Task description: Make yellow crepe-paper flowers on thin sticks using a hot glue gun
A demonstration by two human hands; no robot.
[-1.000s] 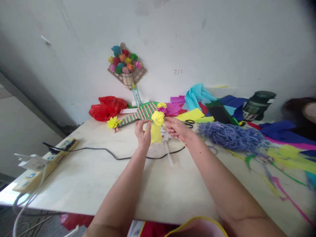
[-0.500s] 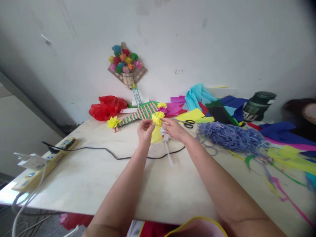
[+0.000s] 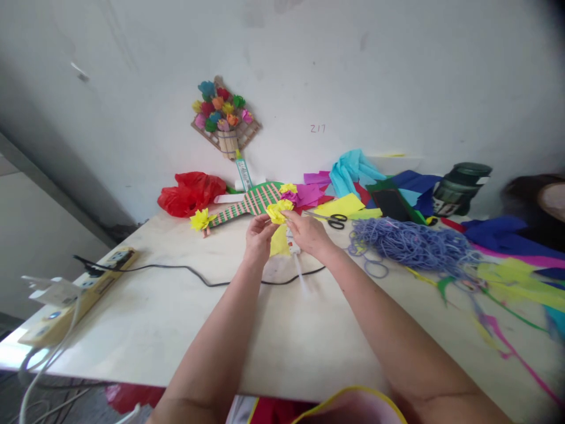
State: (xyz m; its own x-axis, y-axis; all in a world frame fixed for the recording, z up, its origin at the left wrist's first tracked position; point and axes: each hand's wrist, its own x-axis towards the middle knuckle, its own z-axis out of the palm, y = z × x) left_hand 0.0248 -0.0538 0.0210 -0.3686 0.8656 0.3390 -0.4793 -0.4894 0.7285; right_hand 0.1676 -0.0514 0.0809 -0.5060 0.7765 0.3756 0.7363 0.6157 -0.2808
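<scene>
Between my two hands is a yellow crepe paper flower [image 3: 279,211], held above the table. My left hand [image 3: 258,235] pinches its lower left side, and my right hand [image 3: 308,234] has its fingers closed at its right side. Below the hands lie a piece of yellow paper [image 3: 279,242] and a white glue gun [image 3: 293,246] with a clear glue stick [image 3: 301,275] poking out of its rear. Just behind is a green board with pink strips [image 3: 260,199], shaped like a stringed instrument, bearing yellow and magenta paper flowers.
Scissors [image 3: 334,221] lie right of my right hand, beside a tangle of blue-violet cord [image 3: 410,244]. A black cable [image 3: 189,269] crosses the table from a power strip [image 3: 83,294]. A red plastic bag [image 3: 190,193], a glue bottle [image 3: 242,171], coloured paper [image 3: 355,171] and a dark green jar [image 3: 461,187] stand along the wall.
The yellow flower has shifted slightly left and tilted. My right hand has moved left and closer in, its fingers now against the flower.
</scene>
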